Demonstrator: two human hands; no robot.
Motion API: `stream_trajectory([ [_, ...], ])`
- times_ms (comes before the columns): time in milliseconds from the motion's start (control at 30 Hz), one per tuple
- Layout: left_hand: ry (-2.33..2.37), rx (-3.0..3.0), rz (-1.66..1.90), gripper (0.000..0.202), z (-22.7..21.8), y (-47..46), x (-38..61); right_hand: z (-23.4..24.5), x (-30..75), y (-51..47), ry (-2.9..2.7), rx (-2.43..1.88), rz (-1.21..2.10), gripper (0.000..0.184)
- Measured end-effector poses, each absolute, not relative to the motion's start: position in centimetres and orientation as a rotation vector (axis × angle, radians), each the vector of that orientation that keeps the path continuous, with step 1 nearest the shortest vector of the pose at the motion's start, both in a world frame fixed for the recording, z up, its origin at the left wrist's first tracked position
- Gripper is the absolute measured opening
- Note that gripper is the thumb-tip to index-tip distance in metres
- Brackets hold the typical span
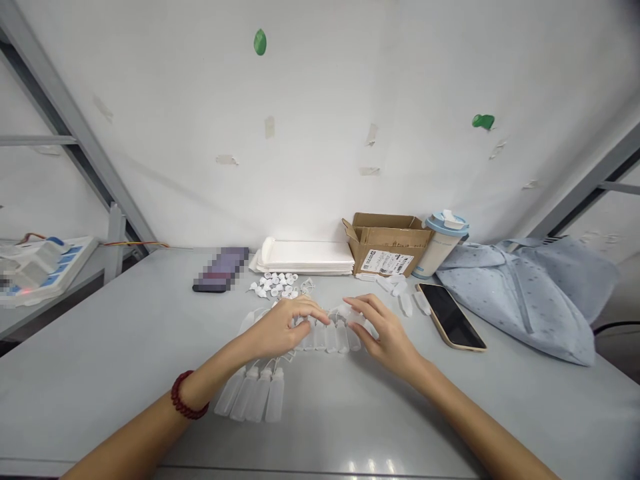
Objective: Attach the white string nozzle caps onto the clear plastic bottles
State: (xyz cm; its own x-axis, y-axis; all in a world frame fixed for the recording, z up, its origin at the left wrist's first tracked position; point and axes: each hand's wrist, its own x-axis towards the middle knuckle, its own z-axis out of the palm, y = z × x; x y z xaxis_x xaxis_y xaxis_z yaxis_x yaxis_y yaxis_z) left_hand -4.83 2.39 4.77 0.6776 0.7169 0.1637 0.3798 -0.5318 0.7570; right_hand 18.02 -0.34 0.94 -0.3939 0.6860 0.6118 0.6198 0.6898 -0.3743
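Observation:
My left hand (286, 325), a dark red beaded bracelet on its wrist, hovers over the left part of a row of small translucent plastic bottles (331, 339). Its thumb and fingers are apart, with nothing visible between them. Between the thumb and fingers of my right hand (383, 333) is another small translucent bottle (353, 313), at the right end of the row. Nearer the front edge, several capped bottles (257, 397) with thin white string loops lie side by side, below my left forearm and wrist. Part of the row is hidden behind my left hand.
White caps (275, 285) lie in a loose pile before a stack of white packets (307, 257). Behind are a cardboard box (387, 247) and a cup (440, 247). Loose bottles (406, 304), a phone (453, 317) and a blue cloth bag (525, 293) sit right; another phone (223, 270) lies left.

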Motion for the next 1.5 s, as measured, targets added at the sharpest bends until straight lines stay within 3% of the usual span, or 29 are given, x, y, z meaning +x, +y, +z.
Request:
stream_trajectory([
  [400,0.807,2.16,0.541,0.018,5.5,1.5,-4.6,1.6,16.9,-1.6,-2.179,-0.881,0.158,0.042],
  [1500,0.927,1.87,0.666,0.019,4.6,1.3,-3.7,1.1,15.9,-2.5,-2.145,-0.866,0.159,0.028],
])
